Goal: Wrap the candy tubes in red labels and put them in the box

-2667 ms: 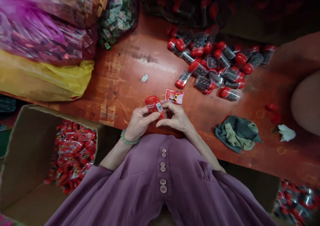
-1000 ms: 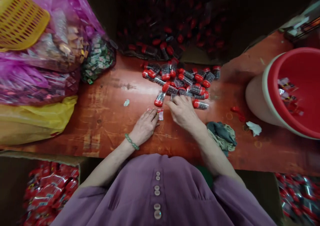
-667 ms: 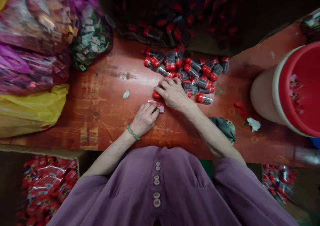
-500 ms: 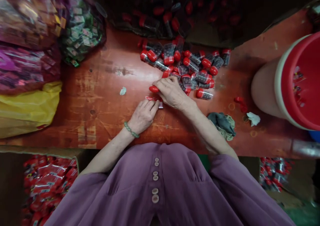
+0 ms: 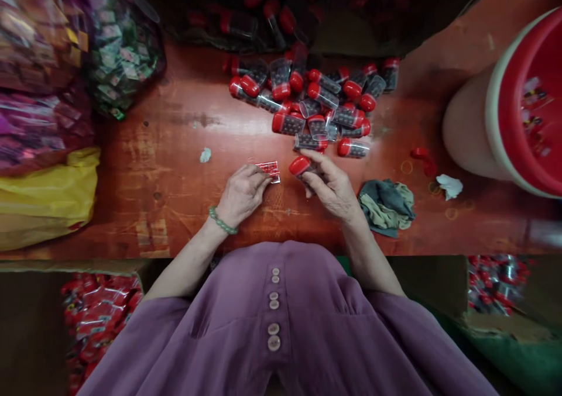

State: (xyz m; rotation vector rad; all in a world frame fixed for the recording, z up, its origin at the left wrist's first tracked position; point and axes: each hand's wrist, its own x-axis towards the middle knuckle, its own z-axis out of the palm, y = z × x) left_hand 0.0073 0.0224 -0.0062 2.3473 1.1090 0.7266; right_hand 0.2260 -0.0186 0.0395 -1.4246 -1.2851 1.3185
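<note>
Pinching a small red packet (image 5: 273,169) in its fingertips, the left hand (image 5: 243,192) is on the near side of the pile of tubes (image 5: 312,108), a bit left of it. Fingers cover part of the packet, so can't tell you much about its print. Green bead bracelet (image 5: 223,221) on that wrist, btw.

The right hand (image 5: 332,186) has a single tube (image 5: 302,166) gripped between thumb and fingers, just nearer than the pile's closest edge. Red cap points left, and the clear part is mostly hidden by the fingers. Packet and tube are near each other but not touching.

The pile itself is a jumble on the bench (image 5: 180,150), clear bodies, red caps, dark stuff inside. Nearer than the pile and off to its right there's a crumpled grey-green cloth (image 5: 386,206), and well right of it a pale bucket (image 5: 472,130) with a red inside. Left of the pile: a little pale scrap (image 5: 205,155), then a yellow bag (image 5: 48,200) much further over. The dark box (image 5: 360,33) behind the pile has more red-capped tubes, kinda murky in there.
</note>
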